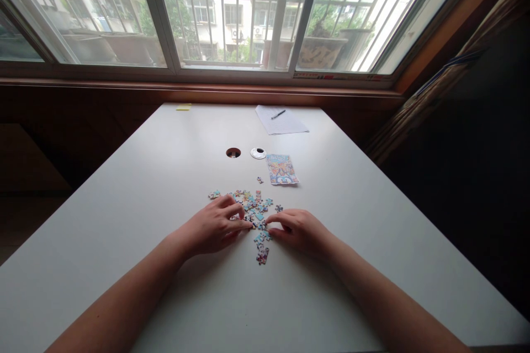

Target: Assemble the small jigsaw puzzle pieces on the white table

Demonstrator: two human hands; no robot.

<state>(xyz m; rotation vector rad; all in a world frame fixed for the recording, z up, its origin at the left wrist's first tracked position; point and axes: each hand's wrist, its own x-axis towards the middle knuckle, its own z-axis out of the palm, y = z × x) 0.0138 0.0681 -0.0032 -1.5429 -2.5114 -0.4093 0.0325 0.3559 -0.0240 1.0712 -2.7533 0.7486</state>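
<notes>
Small colourful jigsaw puzzle pieces point(259, 216) lie loosely heaped on the white table in front of me. My left hand point(219, 224) reaches in from the left, its index finger stretched out and its tip touching pieces at the near middle of the heap. The other fingers are bent and partly cover some pieces. From the right comes my right hand point(298, 229), with index fingertip and thumb apart at the edge of the same pieces. A few joined-looking pieces point(262, 254) lie nearer to me, below both hands. One single piece point(260, 180) sits beyond the heap.
A colourful picture sheet point(282, 169) lies behind the heap, beside a round cover point(258, 153) and a cable hole point(233, 153). Farther back are paper sheets point(281, 121) with a pen point(278, 114) and yellow notes point(183, 107). A barred window stands behind the table point(165, 176).
</notes>
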